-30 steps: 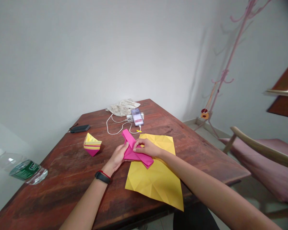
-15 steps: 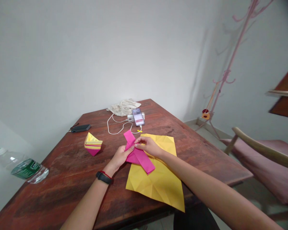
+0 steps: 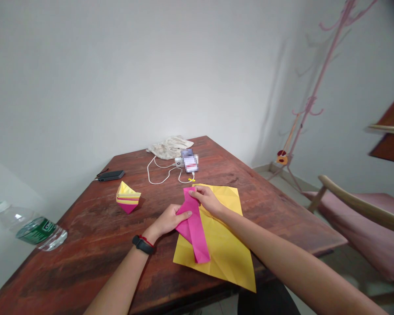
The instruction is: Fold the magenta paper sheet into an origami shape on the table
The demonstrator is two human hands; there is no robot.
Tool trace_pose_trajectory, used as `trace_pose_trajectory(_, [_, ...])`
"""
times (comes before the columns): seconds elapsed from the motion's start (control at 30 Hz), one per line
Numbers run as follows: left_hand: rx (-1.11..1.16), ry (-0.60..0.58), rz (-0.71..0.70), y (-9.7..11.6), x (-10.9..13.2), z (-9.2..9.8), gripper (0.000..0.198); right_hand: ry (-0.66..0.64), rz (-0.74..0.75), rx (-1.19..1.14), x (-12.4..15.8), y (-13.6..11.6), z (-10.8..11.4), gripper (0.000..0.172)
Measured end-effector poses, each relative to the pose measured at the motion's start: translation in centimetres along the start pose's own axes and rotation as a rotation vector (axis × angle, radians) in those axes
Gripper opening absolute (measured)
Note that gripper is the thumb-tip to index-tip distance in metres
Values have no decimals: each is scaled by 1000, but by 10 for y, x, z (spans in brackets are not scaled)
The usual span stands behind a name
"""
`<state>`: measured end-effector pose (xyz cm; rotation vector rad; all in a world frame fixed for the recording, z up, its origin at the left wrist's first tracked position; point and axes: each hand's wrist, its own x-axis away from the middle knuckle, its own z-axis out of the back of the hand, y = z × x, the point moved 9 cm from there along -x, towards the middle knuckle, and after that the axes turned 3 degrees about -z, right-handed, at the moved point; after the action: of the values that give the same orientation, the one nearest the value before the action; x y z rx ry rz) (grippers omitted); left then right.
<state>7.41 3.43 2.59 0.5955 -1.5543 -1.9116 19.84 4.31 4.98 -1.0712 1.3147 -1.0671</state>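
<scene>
Both my hands hold a folded pink paper (image 3: 198, 238) above a creased yellow sheet (image 3: 228, 245). My left hand (image 3: 169, 220) grips its left side, thumb lying across the front and fingers behind. Near the top end, my right hand (image 3: 205, 199) pinches the paper's right edge. The pink piece has a long strip running down toward me and a wider flap at the left. To the left on the table stands a folded pink and yellow paper piece (image 3: 128, 197), apart from my hands.
A water bottle (image 3: 36, 229) stands at the left of the wooden table (image 3: 85, 236). Farther back are a dark phone-like device (image 3: 110, 176), a pale cloth (image 3: 169, 147) and a white cable (image 3: 164, 180) by a blurred-out item. A wooden chair (image 3: 357, 201) and pink coat rack (image 3: 318, 83) are at the right.
The pink paper has turned so its strip points more directly toward me. My right hand has shifted up along its edge, and my left thumb now lies lower on it.
</scene>
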Motion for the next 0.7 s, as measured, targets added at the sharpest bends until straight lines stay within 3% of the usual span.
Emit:
trace_pose_trajectory(0.33, [-97, -50, -100, 15, 3, -8, 33, 20, 3, -23, 2, -4, 2, 39])
trace_pose_trajectory(0.6, [-419, 331, -343, 35, 6, 18, 39, 183, -103, -132, -1, 8, 18, 32])
trace_pose_trajectory(0.7, [-547, 400, -395, 44, 11, 21, 16, 251, -141, -221, 0, 13, 24, 29])
